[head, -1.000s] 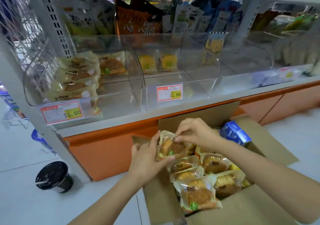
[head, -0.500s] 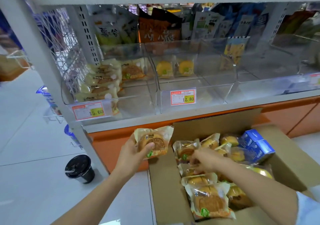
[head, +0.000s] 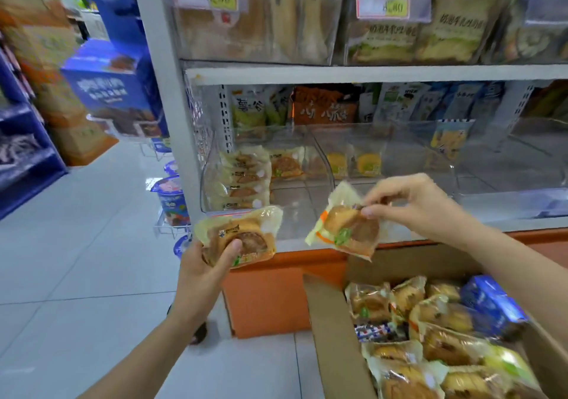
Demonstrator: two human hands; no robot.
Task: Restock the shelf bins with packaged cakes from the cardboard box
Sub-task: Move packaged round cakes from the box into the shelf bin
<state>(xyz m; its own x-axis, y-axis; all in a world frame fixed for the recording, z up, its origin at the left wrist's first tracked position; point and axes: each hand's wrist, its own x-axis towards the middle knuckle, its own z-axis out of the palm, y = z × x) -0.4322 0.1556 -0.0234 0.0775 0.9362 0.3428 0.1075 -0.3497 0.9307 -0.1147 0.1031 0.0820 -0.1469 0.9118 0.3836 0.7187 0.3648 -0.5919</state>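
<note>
My left hand (head: 206, 271) grips a packaged cake (head: 246, 231) from below, thumb across its front, just under the leftmost clear shelf bin (head: 319, 189). My right hand (head: 415, 205) pinches the top of a second packaged cake (head: 347, 229), which hangs tilted in front of the bins. That left bin holds a stack of similar cakes (head: 242, 180). The open cardboard box (head: 335, 346) sits at lower right with several packaged cakes (head: 436, 349) inside.
A blue carton (head: 491, 303) lies in the box's far corner. The neighbouring bin (head: 430, 168) holds yellow cakes at the back. An orange base panel (head: 270, 300) runs under the shelf. Blue tubs in a wire rack (head: 172, 199) stand left of the shelf post.
My right hand has lifted a second cake out of the box up to bin height. My left hand has stayed level with its cake while the view tilted upward.
</note>
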